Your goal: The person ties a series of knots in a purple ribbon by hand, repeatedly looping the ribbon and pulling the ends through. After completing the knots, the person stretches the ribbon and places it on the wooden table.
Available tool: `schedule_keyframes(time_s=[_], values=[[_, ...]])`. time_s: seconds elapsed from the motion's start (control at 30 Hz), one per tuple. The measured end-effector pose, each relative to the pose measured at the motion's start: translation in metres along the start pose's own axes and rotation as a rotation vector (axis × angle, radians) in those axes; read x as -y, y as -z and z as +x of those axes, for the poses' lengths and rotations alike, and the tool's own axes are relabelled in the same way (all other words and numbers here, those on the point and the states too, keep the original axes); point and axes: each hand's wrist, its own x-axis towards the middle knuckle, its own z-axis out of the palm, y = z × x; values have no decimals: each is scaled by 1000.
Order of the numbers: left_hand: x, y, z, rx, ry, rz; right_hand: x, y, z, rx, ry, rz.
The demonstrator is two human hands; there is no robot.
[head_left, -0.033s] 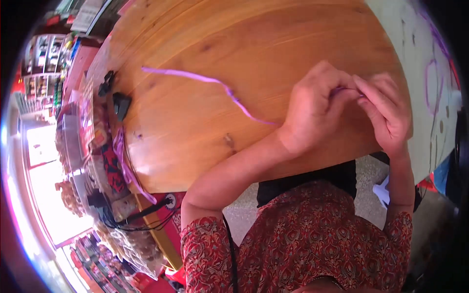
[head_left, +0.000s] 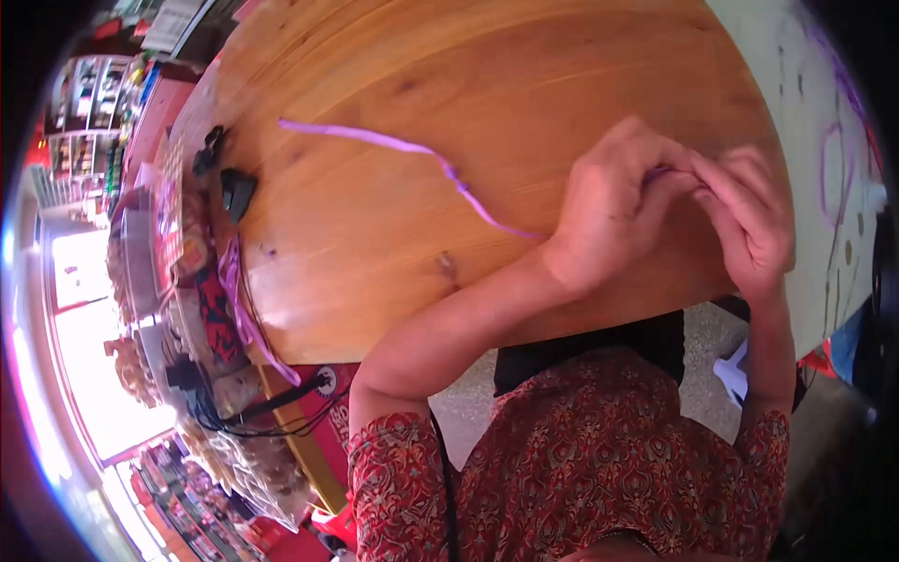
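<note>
Nothing moved: both hands' grip (head_left: 676, 178) still pinching purple ribbon (head_left: 393, 142) over wooden table (head_left: 375, 262).

Strong daylight pours in from a blown-out white opening (head_left: 89, 347) at the far left, washing out detail there. The wooden table (head_left: 393, 215) is evenly lit and warm, with a soft sheen and a faint shadow under the hands (head_left: 684, 201). The fisheye bends the table's edge and crushes the left clutter into a blurred rim; the corners are black.
</note>
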Motion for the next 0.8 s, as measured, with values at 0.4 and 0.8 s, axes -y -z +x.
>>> schedule_keyframes(time_s=[0.4, 0.8], values=[[7, 6, 5, -112, -144, 103, 1, 13, -7, 38, -60, -58], [9, 8, 9, -98, -110, 122, 0, 19, -23, 71, -300, 35]])
